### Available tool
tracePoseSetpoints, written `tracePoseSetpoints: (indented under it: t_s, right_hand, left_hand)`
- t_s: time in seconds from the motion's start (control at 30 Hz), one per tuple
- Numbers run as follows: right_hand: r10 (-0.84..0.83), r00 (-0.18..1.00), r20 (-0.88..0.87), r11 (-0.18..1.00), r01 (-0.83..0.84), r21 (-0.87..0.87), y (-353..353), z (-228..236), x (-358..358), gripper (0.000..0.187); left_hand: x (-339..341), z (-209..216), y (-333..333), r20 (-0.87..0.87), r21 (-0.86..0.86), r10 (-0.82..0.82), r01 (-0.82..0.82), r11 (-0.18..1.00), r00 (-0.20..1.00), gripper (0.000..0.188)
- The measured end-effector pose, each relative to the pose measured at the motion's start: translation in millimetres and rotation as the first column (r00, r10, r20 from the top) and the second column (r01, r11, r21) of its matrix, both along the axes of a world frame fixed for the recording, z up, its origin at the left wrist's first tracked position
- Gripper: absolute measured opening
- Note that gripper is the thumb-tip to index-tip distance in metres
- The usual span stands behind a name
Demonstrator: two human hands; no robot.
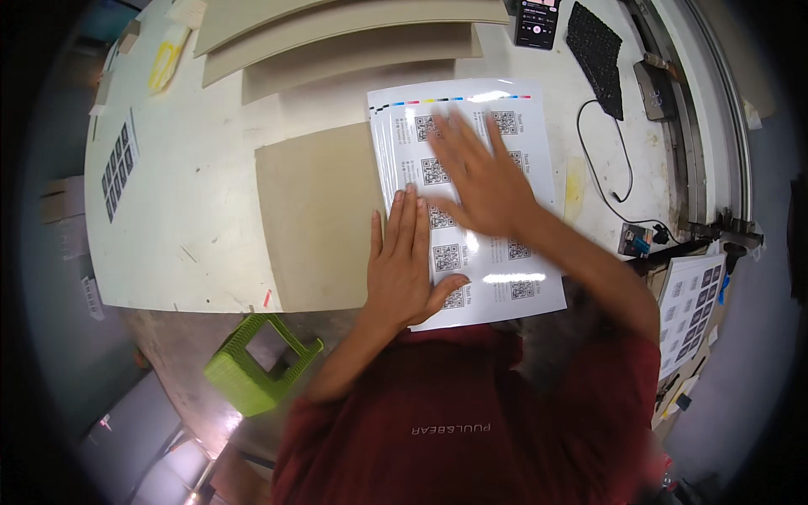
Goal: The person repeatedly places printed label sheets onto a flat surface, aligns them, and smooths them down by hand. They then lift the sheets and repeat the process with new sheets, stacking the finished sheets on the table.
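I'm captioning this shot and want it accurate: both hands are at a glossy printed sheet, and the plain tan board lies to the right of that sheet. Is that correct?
Not quite: the head view shows the plain tan board to the left of the glossy printed sheet. The left hand and right hand are indeed at the sheet.

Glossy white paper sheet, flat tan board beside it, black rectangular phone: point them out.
Glossy white paper sheet (482, 263), head view: between printed columns.
Flat tan board (320, 219), head view: middle surface.
Black rectangular phone (537, 23), head view: lit screen.
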State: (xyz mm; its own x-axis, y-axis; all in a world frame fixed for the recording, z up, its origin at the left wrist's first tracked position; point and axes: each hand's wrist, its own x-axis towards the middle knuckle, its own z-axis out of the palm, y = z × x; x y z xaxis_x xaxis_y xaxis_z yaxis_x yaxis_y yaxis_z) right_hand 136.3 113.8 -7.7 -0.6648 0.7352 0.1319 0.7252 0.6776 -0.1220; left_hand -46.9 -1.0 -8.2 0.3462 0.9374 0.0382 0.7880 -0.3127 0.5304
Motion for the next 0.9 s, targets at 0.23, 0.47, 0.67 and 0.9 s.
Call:
tracePoseSetpoints:
  t_s: [0.23, 0.47, 0.67, 0.9]
  right_hand:
    - [0.008, 0.999, 0.036, 0.992, -0.004, -0.127, 5.6, 5.3, 59.9, 0.086]
    - [-0.215, 0.976, -0.017, 0.972, 0.212, -0.106, -55.5, 3.1, 77.4, 0.091]
    - [-0.341, 0.94, 0.019, 0.916, 0.337, -0.216, -218.3, 32.5, 153.3, 0.081]
    - [-0.933, -0.302, 0.197, -0.249, 0.934, 0.256, -343.6, 80.8, 393.4, 0.054]
  left_hand:
    - [-1.5, -4.3, 1.1, -0.027, -0.031, -0.038, 0.037, 0.999, 0.999, 0.094]
    - [8.3, 4.1, 2.8, -0.122, -0.001, 0.015, -0.016, 1.0, 0.992, 0.099]
    - [-6.5, -17.8, -1.8, 0.207, -0.01, -0.016, 0.019, 1.0, 0.978, 0.096]
    - [-72.8, -32.9, 0.0, -0.208, 0.095, 0.244, -0.229, 0.969, 0.947, 0.076]
